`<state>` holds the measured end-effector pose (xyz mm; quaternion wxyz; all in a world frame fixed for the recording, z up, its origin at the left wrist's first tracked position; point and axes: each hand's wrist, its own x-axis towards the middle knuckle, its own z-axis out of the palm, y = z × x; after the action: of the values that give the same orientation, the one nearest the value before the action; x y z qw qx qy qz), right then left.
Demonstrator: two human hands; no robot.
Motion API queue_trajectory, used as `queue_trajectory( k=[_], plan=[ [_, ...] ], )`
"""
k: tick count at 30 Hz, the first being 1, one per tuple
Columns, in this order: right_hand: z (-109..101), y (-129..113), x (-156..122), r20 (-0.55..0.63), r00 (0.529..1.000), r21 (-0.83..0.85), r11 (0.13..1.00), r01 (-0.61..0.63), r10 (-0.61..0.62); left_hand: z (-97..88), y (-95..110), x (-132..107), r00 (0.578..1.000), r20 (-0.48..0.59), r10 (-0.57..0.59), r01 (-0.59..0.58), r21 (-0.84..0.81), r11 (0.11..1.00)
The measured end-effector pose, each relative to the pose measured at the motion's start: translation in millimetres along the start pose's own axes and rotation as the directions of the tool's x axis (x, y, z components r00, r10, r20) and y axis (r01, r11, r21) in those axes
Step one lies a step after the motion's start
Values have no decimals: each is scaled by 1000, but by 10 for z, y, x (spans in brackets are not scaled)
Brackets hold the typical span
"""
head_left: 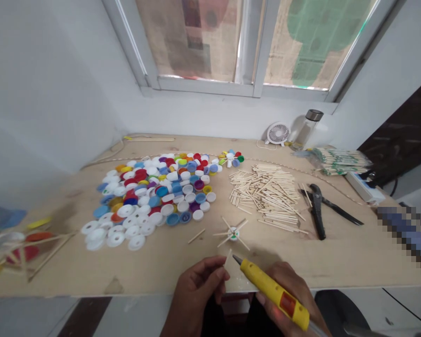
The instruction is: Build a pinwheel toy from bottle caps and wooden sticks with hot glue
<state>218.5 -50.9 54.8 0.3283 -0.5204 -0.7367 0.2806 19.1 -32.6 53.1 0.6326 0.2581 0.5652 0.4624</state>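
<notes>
My left hand (198,292), near the table's front edge, pinches a short wooden stick (228,258) that points up and away from me. In my right hand (293,283) is a yellow glue gun (266,283), its dark nozzle tip close beside the stick; from here I cannot tell whether they touch. Just beyond both hands lies a white bottle cap (233,235) with several sticks radiating from it like spokes. One loose stick (196,236) rests to its left.
Colourful bottle caps (154,201) cover the left middle, near a finished cap flower (229,159). Right of centre is a stick pile (266,192), then black-handled pliers (317,213). A small fan (278,134), a bottle (307,128) and bagged sticks (344,161) stand behind. A stick-and-cap structure (24,252) sits far left.
</notes>
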Motion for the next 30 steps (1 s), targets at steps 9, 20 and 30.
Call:
queue_trajectory(
  k=[9,20,30],
  plan=[
    [5,-13,23,55,998,-63,998,3,0,8,4,13,998,54,-33,36,-57,998],
    [33,96,5,59,998,-108,994,-30,37,16,16,24,996,78,-45,51,-75,996],
    [34,145,10,3,997,-143,987,79,-79,62,34,-3,997,49,-63,67,-79,995]
  ],
)
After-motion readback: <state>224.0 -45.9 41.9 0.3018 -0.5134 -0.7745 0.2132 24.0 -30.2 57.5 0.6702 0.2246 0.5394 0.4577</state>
